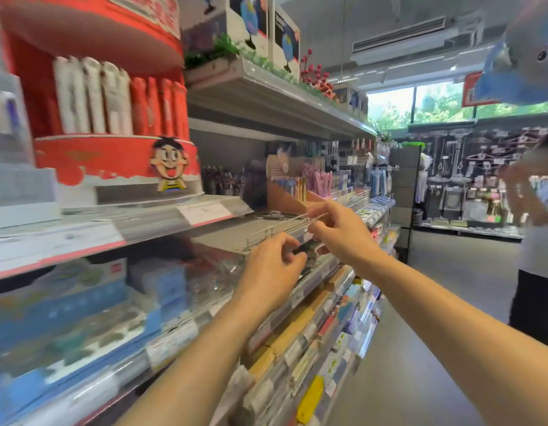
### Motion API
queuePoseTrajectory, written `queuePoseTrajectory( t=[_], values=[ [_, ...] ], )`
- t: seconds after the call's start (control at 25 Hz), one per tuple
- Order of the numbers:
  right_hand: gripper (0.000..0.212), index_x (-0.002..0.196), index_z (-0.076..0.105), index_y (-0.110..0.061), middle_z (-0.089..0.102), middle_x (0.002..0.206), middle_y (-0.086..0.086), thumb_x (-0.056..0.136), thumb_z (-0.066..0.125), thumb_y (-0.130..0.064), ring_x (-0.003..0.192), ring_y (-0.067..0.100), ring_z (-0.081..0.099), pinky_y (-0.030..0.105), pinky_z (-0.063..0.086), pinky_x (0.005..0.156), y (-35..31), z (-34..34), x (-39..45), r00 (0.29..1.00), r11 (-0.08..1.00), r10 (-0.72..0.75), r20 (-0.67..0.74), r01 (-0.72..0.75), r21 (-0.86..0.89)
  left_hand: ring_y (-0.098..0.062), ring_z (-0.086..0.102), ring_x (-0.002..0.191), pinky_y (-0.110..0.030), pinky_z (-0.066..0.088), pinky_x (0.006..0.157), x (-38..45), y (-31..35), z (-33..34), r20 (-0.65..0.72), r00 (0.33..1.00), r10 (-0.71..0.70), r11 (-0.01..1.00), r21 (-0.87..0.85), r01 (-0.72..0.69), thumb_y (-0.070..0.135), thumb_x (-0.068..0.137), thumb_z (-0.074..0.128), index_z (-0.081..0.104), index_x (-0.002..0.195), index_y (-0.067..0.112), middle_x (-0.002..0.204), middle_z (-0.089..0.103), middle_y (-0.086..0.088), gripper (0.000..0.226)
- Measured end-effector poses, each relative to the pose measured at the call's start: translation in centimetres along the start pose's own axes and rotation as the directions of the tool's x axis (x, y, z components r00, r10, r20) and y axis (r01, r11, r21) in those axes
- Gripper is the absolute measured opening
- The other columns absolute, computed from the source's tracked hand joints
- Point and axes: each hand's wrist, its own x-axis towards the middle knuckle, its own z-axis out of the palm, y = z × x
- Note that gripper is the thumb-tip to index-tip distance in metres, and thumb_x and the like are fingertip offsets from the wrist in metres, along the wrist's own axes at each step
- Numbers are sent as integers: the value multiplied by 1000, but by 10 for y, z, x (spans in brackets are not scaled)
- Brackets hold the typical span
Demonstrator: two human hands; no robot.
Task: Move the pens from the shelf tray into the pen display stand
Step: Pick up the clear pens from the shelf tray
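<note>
Store aisle, stationery shelving on the left side; frame blurred by motion. Left hand (271,265): fingers curled around a small dark object (303,248), identity not clear, at the front edge of the wire shelf tray (266,233). Right hand (337,229): thumb and fingers pinched on a thin pale pen (300,217), held just above the tray's rail. Both hands close together, not touching. Pen display stand (289,192): brown cardboard, on the shelf just behind the hands, holding upright coloured pens (300,184). Red round display (113,118): upper left, well apart. Second person (537,241): far right edge.
</note>
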Motion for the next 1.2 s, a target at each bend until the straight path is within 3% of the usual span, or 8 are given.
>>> queuePoseTrajectory(
  t=[0.28,0.4,0.56,0.68,0.8,1.0,1.12,1.2],
  values=[
    [12,105,69,-15,70,94,-1,94,67,-18,85,18,67,32,56,72,113,14,165,986,982,-67,155,93,-163,-21,61,107,-40,52,89,185,-42,63,-39,999,16,960,282,-4,40,94,62,62,119,25,117,66,0,29],
    [16,106,73,-12,73,100,3,93,68,-19,93,20,67,38,56,85,145,27,243,966,953,-115,230,173,-247,-28,60,112,-43,51,94,256,-60,64,-16,994,-108,909,403,105,42,94,62,61,123,21,124,65,-6,36],
    [18,104,76,-11,72,98,7,91,65,-17,88,24,65,29,48,73,174,59,339,858,820,-138,495,379,-429,-28,64,108,-35,51,91,323,-93,70,14,946,-324,810,521,270,43,93,65,62,125,14,126,65,-10,43],
    [23,108,76,-5,68,92,11,92,67,-20,87,27,64,27,48,71,193,88,390,742,701,-171,648,554,-449,-26,64,76,-43,57,80,361,-124,81,6,862,-507,772,448,451,35,94,68,67,111,-3,97,71,-19,42],
    [29,109,74,-3,73,93,14,90,69,-25,89,30,70,34,59,78,210,114,430,642,659,-188,743,643,-389,-30,60,64,-45,61,67,391,-148,99,-29,706,-708,667,301,681,23,94,70,61,103,-12,81,60,-20,38],
    [23,88,63,1,63,64,11,93,68,-21,54,29,72,39,64,58,225,134,462,546,777,-191,816,592,-214,-38,69,75,-46,62,69,430,-168,134,-128,492,-861,430,333,839,31,98,62,54,115,-12,96,68,-24,46],
    [34,75,49,-7,57,66,7,97,64,-28,43,22,60,31,57,45,225,144,462,530,708,-246,811,670,-223,-30,68,62,-33,56,40,447,-176,145,-206,396,-895,314,339,887,49,95,61,51,105,-2,92,66,-19,53],
    [29,84,51,-5,55,75,6,99,60,-29,49,20,53,29,47,40,224,155,462,516,652,-277,811,721,-236,-27,64,59,-33,55,40,454,-183,147,-222,355,-908,273,330,904,55,90,64,50,94,1,87,62,-17,56]
  ],
)
